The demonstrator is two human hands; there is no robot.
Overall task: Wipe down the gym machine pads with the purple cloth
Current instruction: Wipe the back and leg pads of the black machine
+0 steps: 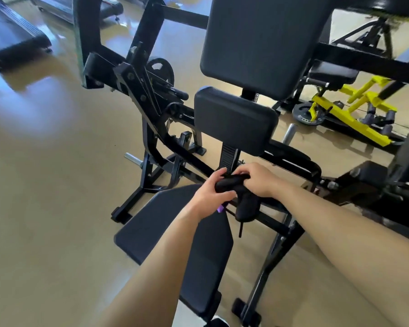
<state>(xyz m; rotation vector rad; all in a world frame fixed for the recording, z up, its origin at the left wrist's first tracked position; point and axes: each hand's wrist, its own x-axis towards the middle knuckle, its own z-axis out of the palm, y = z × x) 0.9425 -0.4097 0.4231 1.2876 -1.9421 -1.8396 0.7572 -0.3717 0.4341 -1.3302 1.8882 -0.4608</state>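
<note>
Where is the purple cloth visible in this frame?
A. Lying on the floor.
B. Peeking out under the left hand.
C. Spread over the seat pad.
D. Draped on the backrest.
B: only a small scrap of the purple cloth shows, just below the left hand, which grips a black part together with the right hand.

Premises: a gym. A black plate-loaded machine [151, 119] stands at centre, its padded backrest [257, 43] at 12 o'clock and seat [187, 244] at 6. Weight plate [161, 70] at 11. Treadmills [12, 41] at 10. Yellow machine [354, 119] at 2. Glossy tan floor [45, 185] throughout.
</note>
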